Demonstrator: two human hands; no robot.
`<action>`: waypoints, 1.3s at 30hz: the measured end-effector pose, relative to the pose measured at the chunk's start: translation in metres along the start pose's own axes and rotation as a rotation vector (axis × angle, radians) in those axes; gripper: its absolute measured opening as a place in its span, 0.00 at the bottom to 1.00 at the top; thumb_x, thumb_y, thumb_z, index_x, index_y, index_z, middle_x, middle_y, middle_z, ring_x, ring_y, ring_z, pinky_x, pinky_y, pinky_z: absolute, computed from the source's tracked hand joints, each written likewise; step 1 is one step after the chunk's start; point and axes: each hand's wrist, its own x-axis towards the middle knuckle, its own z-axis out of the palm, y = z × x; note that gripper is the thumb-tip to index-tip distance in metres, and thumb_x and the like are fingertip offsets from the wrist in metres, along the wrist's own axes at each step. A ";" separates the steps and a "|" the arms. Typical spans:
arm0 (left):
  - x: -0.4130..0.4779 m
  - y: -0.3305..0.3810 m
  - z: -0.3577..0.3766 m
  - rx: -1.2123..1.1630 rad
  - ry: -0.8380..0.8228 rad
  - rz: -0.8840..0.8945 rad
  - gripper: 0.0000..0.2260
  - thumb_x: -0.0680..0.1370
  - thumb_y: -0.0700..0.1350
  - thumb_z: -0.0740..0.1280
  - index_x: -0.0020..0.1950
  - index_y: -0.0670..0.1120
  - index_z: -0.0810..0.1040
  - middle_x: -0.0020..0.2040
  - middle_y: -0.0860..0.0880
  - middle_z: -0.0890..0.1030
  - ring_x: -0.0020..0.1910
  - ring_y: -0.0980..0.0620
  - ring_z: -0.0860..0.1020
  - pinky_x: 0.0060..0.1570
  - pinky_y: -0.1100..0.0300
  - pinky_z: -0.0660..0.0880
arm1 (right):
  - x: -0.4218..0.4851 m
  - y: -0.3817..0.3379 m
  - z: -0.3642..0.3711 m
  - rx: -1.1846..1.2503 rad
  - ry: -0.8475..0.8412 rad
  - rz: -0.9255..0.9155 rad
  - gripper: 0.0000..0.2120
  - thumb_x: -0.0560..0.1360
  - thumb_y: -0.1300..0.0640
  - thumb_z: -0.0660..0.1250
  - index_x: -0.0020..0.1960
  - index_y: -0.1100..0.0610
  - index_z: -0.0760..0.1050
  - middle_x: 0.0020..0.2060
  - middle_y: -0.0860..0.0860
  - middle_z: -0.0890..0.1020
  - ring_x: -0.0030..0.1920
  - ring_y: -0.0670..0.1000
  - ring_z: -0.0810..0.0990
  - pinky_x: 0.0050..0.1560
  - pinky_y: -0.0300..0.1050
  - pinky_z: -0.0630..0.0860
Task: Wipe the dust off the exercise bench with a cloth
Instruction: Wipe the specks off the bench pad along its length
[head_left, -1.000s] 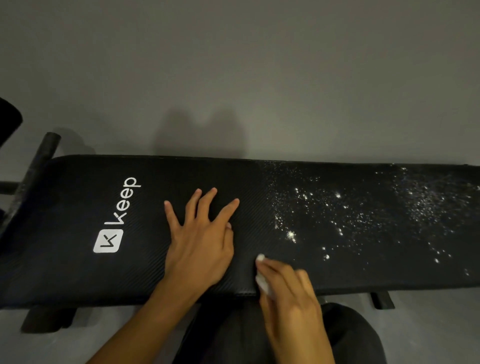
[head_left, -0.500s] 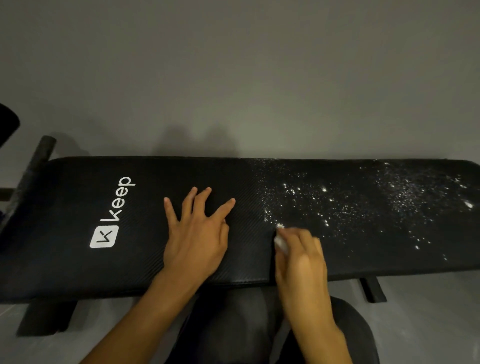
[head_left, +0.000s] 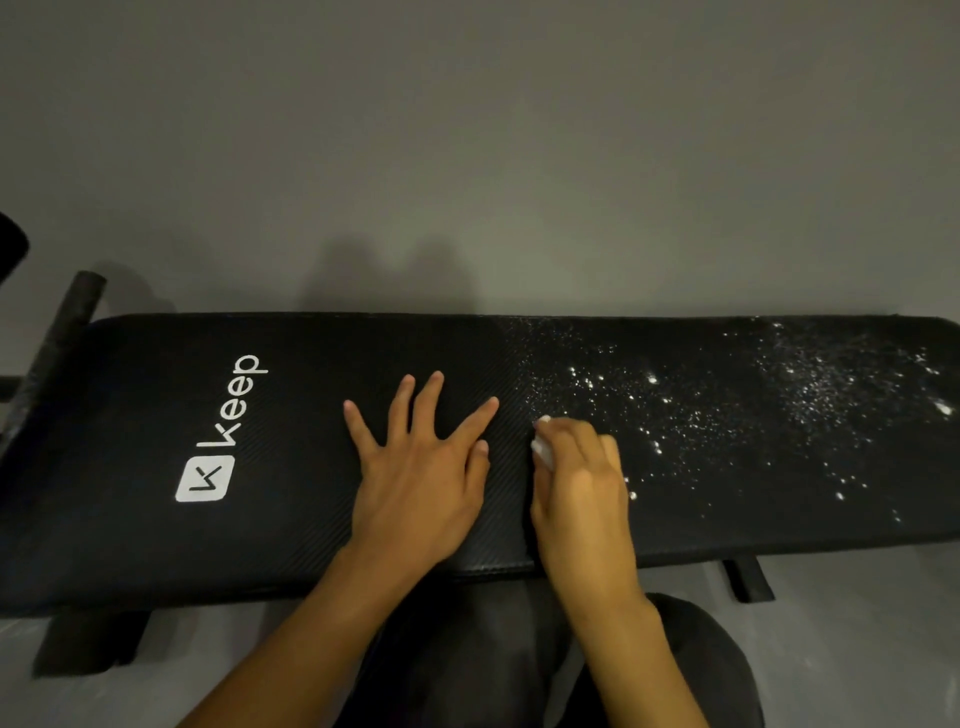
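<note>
A long black padded exercise bench (head_left: 291, 519) with a white "keep" logo lies across the view. White dust (head_left: 727, 415) speckles its right half; the left half looks dark and bare. My left hand (head_left: 421, 467) rests flat on the pad, fingers spread. Just right of it, my right hand (head_left: 582, 483) holds a small white cloth (head_left: 541, 449) pressed on the pad at the left edge of the dusty patch. Most of the cloth is hidden under the fingers.
A grey wall rises behind the bench. A black foam-covered bar (head_left: 57, 348) sticks up at the bench's left end. Bench feet (head_left: 748, 579) stand on the grey floor below the near edge. My dark-trousered knees (head_left: 691, 670) are below the pad.
My right hand has slid the cloth from the pad's near edge away from me into the dust. Specks near that edge are gone. My left hand stayed in place.
</note>
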 end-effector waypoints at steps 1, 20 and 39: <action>0.001 0.001 0.001 -0.005 0.009 -0.001 0.27 0.80 0.62 0.41 0.80 0.68 0.54 0.84 0.45 0.52 0.83 0.42 0.45 0.73 0.25 0.40 | -0.006 -0.002 -0.001 0.005 -0.018 -0.021 0.14 0.79 0.62 0.66 0.63 0.61 0.78 0.58 0.51 0.79 0.53 0.51 0.75 0.57 0.45 0.77; 0.002 -0.001 0.004 -0.006 0.051 0.002 0.24 0.82 0.61 0.46 0.79 0.67 0.59 0.83 0.44 0.57 0.83 0.41 0.50 0.73 0.23 0.44 | 0.007 0.001 0.003 -0.026 -0.022 -0.027 0.13 0.78 0.62 0.68 0.62 0.61 0.79 0.54 0.51 0.80 0.49 0.51 0.76 0.51 0.45 0.77; 0.002 0.001 0.006 -0.002 0.056 0.002 0.25 0.82 0.60 0.45 0.80 0.63 0.58 0.83 0.43 0.57 0.83 0.41 0.51 0.72 0.22 0.44 | 0.020 -0.014 0.019 -0.019 -0.043 -0.054 0.14 0.79 0.62 0.65 0.64 0.61 0.77 0.59 0.53 0.77 0.52 0.52 0.74 0.57 0.47 0.77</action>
